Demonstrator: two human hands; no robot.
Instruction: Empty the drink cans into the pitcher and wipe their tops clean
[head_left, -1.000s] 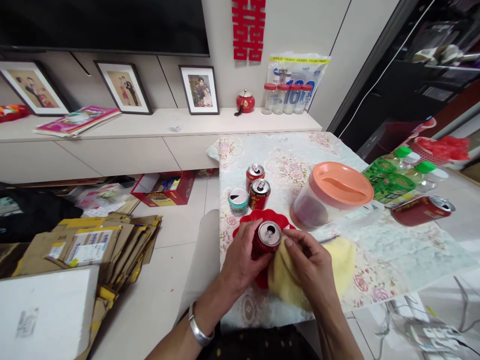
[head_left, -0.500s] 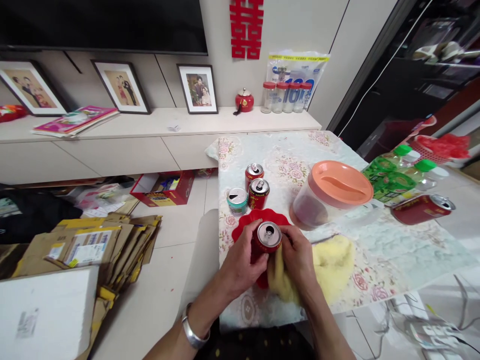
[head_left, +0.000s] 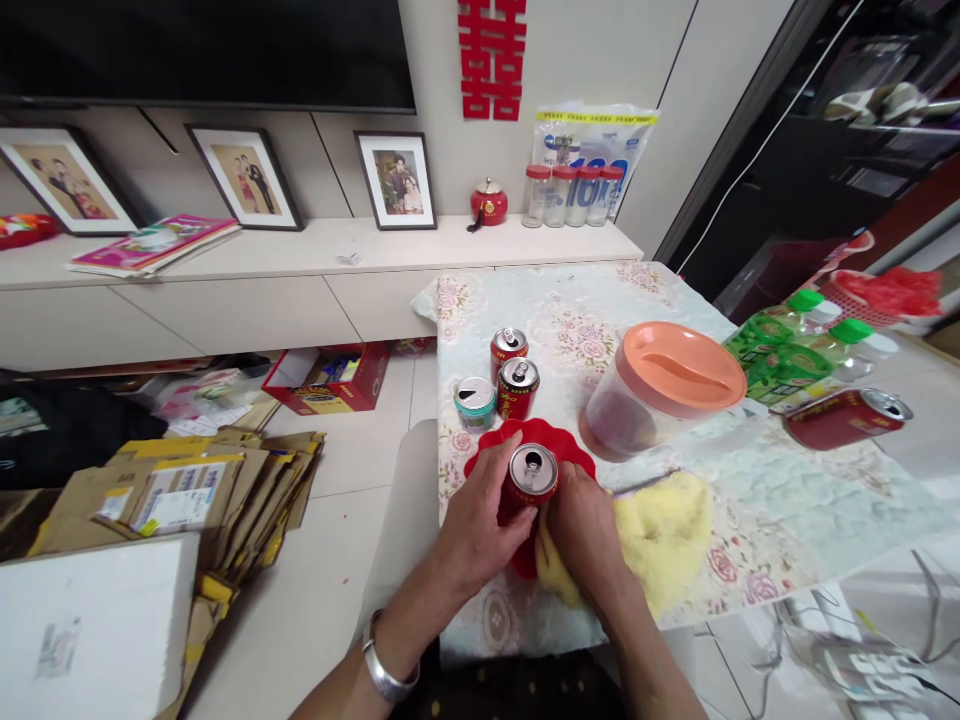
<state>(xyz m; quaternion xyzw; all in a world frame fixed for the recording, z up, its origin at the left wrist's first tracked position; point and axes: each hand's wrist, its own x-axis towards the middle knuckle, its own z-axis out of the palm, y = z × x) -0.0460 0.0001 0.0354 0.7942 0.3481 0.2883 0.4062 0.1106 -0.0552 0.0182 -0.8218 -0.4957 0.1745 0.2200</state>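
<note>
My left hand (head_left: 487, 505) is wrapped round a red drink can (head_left: 533, 470), which is upright with its top opened. The can is over a red scalloped dish (head_left: 576, 452). Close against the can's right side, my right hand (head_left: 583, 515) has its fingers closed on a yellow cloth (head_left: 664, 535). Part of the cloth bunches below that hand, and the rest lies spread on the table to the right. Just beyond the dish stand two more red cans, a nearer can (head_left: 517, 388) and a farther can (head_left: 509, 345), beside a short teal can (head_left: 475, 402).
A clear canister with an orange lid (head_left: 684, 365) stands right of the dish. Farther right are green-capped bottles (head_left: 795, 350) and a large red can lying tilted (head_left: 847, 418). Flattened cardboard (head_left: 172, 490) and a white foam box (head_left: 97, 620) lie on the left.
My right hand has shifted slightly left and down along the can's side, pulling the cloth with it. The can has moved slightly left in my left hand.
</note>
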